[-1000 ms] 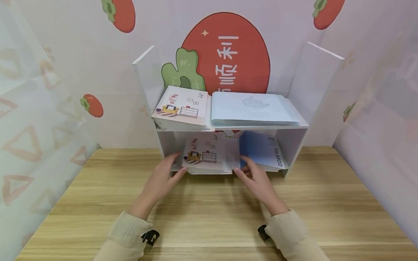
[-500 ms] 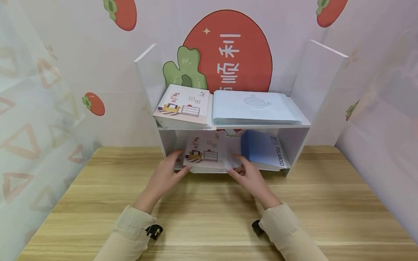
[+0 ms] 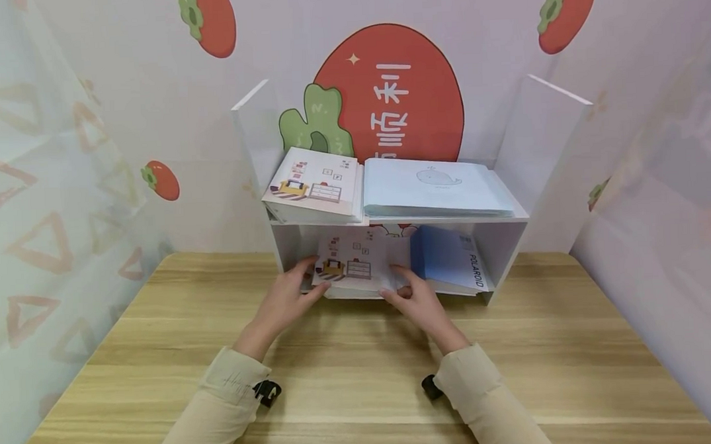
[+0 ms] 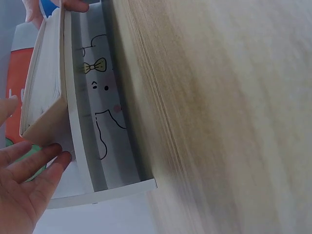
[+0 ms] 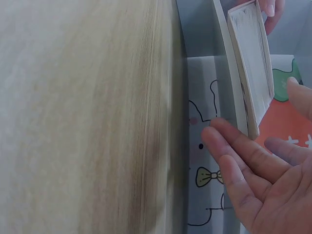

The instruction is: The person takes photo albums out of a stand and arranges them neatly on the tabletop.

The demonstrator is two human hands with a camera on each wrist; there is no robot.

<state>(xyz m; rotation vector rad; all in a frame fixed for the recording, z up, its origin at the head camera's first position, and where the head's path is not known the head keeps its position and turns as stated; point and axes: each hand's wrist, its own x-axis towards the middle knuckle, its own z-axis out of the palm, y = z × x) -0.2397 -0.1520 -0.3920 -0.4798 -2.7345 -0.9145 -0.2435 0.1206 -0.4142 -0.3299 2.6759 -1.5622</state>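
On the lower shelf lies a thick pale pink album [image 3: 348, 265] with a yellow picture on its cover. My left hand [image 3: 284, 304] is at its left end, fingers extended; in the left wrist view these fingers [image 4: 41, 168] touch or nearly touch the album's end. At its right end is my right hand [image 3: 415, 302], thumb and forefinger spread. The right wrist view shows the right fingers [image 5: 253, 161] loosely bent beside the album's [image 5: 251, 63] near corner; contact there cannot be told. A blue album marked POLAROID [image 3: 446, 258] lies to the right.
The white two-level shelf [image 3: 499, 242] stands on a wood-grain table [image 3: 351, 388]. On its upper level lie a similar pink album [image 3: 314, 181] and a pale blue whale album [image 3: 431, 185]. Tall side panels [image 3: 542, 137] rise at both ends, before a printed backdrop [image 3: 415, 80].
My right hand has moved left, away from the blue album's edge to the pink album's right end. My left hand stays near the left end, with only a slight shift.
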